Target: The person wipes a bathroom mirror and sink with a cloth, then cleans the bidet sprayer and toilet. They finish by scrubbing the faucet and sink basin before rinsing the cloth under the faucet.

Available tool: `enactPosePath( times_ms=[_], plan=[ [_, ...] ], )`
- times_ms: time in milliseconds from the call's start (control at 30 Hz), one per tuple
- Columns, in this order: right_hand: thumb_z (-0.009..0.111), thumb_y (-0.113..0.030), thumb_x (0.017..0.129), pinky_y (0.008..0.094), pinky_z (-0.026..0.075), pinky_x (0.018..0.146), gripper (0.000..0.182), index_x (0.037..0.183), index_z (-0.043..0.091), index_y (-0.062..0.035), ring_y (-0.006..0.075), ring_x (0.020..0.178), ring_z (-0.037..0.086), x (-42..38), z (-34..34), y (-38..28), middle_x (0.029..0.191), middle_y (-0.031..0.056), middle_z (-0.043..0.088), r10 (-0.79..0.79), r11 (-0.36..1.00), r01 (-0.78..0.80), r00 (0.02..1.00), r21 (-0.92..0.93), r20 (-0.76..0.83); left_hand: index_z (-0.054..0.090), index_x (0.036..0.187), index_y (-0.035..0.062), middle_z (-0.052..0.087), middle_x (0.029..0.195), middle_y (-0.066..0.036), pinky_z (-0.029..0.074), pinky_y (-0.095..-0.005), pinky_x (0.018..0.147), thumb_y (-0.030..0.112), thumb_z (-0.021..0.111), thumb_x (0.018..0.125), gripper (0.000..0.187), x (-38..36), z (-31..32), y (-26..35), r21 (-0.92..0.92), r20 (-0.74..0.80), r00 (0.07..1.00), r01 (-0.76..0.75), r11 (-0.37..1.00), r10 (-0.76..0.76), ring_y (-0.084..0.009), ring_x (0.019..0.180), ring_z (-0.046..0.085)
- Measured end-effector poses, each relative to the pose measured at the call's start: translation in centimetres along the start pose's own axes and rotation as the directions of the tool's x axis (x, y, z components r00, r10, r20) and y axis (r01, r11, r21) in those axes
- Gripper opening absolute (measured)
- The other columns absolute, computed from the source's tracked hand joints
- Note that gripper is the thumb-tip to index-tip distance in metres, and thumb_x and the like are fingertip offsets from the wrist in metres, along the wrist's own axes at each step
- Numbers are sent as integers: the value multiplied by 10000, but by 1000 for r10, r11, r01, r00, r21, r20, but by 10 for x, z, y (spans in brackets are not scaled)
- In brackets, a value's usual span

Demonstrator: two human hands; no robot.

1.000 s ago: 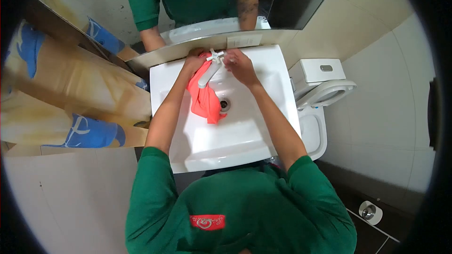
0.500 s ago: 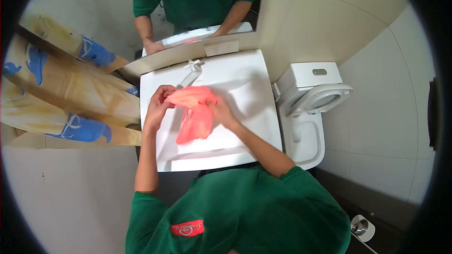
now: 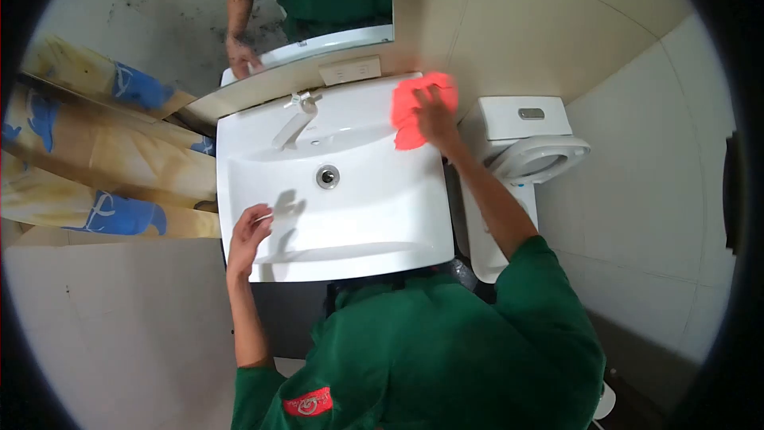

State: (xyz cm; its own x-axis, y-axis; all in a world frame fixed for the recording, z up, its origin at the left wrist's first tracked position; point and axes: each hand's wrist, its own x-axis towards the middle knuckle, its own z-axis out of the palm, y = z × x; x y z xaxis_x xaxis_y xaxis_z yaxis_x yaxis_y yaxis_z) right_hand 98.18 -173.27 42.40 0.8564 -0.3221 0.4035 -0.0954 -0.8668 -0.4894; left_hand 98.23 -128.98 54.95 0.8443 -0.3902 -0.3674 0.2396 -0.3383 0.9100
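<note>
A coral-pink cloth (image 3: 410,103) lies crumpled under my right hand (image 3: 436,121), over the back right corner of the white sink (image 3: 358,219). My right fingers press on the cloth and partly cover it. Near the basin's front left side, my left hand (image 3: 251,232) is raised with bent, parted fingers and nothing in it. Its shadow falls on the basin. The faucet (image 3: 296,126) stands at the sink's back edge, with the round drain (image 3: 327,177) in front of it.
Right of the sink is a white toilet (image 3: 524,119) with its seat raised. A yellow and blue curtain (image 3: 103,167) hangs at the left. Behind the sink, a mirror (image 3: 318,0) and a white wall plate (image 3: 350,71) are on the wall.
My right hand has carried the cloth from the sink's middle to its back right corner. My left hand has let go of the cloth and moved towards the front left.
</note>
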Motion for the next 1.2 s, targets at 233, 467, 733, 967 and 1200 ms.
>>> enactPosePath(
  times_ms=[233,467,733,967,1200],
  plan=[
    [456,-60,852,419,359,968,450,1280,373,53,378,1175,440,61,-122,-52,1271,280,425,213,906,32,826,422,-521,508,1170,32,589,1095,-74,453,-296,813,197,602,864,360,-53,-28,-31,-76,-164,980,99,992,-111,-168,1004,563],
    [511,1,715,406,371,910,307,1016,552,45,380,1054,497,65,45,-88,1082,240,550,351,891,-170,847,422,-400,507,1176,21,591,1127,-95,459,-293,811,184,578,880,345,-59,-30,-23,-145,-129,991,22,989,-41,-184,1020,566],
    [627,-191,775,368,465,661,221,953,599,-64,197,756,588,139,74,-87,895,98,628,555,583,-548,808,600,199,511,1158,19,597,1102,-101,476,-296,793,211,586,887,341,-90,-48,-69,-303,-171,977,72,950,-128,-180,971,589],
    [466,-229,895,388,480,724,267,977,623,-29,320,924,609,116,-16,-198,1071,215,600,573,145,-596,701,790,424,513,1163,21,608,1078,-93,476,-287,766,254,602,882,376,-130,-77,-90,-357,-276,948,50,933,-157,-173,961,594],
    [507,-239,789,479,475,654,275,814,648,-5,359,751,622,165,128,-259,842,207,639,-65,992,81,985,-92,161,535,1136,26,615,1053,-95,483,-287,761,251,608,878,349,-170,-85,-125,-496,-357,908,13,868,-218,-173,923,603]
  ],
)
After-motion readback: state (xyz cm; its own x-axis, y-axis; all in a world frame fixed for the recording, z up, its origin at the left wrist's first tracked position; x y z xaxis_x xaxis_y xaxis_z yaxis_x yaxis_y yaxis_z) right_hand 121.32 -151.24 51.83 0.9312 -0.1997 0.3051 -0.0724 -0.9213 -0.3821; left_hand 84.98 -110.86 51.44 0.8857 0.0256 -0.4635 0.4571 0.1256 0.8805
